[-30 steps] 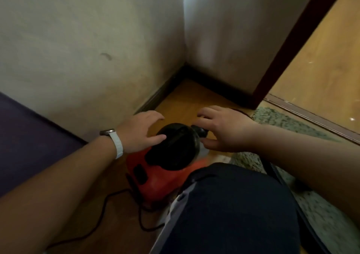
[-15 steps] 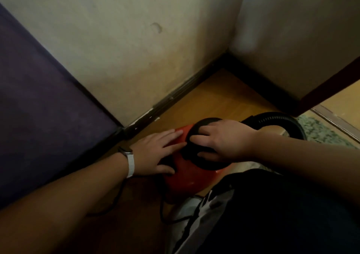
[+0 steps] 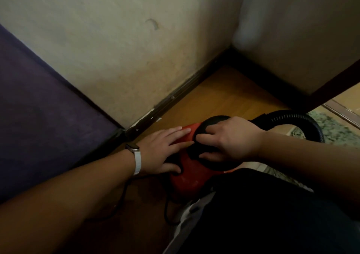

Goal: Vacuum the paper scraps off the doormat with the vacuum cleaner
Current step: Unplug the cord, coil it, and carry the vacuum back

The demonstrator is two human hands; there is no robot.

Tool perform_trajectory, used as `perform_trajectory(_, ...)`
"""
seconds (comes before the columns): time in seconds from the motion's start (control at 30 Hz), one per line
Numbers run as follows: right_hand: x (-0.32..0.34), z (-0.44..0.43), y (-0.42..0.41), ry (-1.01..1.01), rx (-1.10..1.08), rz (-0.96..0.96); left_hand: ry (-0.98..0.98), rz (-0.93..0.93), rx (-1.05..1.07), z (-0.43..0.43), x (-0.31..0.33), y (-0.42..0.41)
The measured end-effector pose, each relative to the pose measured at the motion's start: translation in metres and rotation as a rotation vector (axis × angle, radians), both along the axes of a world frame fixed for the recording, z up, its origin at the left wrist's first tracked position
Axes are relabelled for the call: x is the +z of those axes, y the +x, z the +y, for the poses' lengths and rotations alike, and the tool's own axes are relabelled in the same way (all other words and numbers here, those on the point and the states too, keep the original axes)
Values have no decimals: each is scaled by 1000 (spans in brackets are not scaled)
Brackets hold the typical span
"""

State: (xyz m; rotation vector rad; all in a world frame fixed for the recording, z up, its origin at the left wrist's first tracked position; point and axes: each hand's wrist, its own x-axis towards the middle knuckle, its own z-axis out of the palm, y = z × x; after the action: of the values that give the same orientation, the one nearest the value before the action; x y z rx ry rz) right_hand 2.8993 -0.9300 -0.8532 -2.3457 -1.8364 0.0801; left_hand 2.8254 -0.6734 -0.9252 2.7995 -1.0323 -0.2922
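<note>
Vacuum cleaner (image 3: 187, 177), red body, sits on wood floor (image 3: 224, 97) at approx 5 o'clock of frame ctr, near the wall corner. L hand (image 3: 165, 150) comes in from 8 o'clock and rests flat on the red body, fingers straight, thumb tip touching the lower side. R hand (image 3: 229, 138) comes in from 3 o'clock, fingers curled over the vac's black round top (image 3: 212, 166), thumb at its near edge, gripping it. Black ribbed hose (image 3: 303, 121) arcs off the vac at 2 o'clock. Doormat (image 3: 335, 130), green speckled, lies at 3 o'clock by the frame edge, partly under the hose. Black cord (image 3: 124, 195) trails on the floor at 7 o'clock of the vac. White wristband (image 3: 137, 160) on L wrist. Dark-clothed knee (image 3: 263, 214) at 5 o'clock, just beside the vac. Purple surface (image 3: 39, 107) at 9 o'clock, against the wall (image 3: 126, 49).
</note>
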Motion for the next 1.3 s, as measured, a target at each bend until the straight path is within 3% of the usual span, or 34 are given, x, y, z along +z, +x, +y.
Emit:
perform_trajectory(0.17,-4,-9,4,43,8,22,58,11,51,-8,21,5)
perform_trajectory(0.37,21,-36,4,-66,-72,52,86,70,242,-21,49,-3)
perform_trajectory(0.67,76,-54,-6,-163,3,52,53,-43,552,-56,124,-58)
perform_trajectory(1.03,161,2,-50,-138,139,-8,5,-163,1055,-43,225,-168)
perform_trajectory(1.3,228,64,-84,-80,230,-80,12,-271,1230,-12,290,-236)
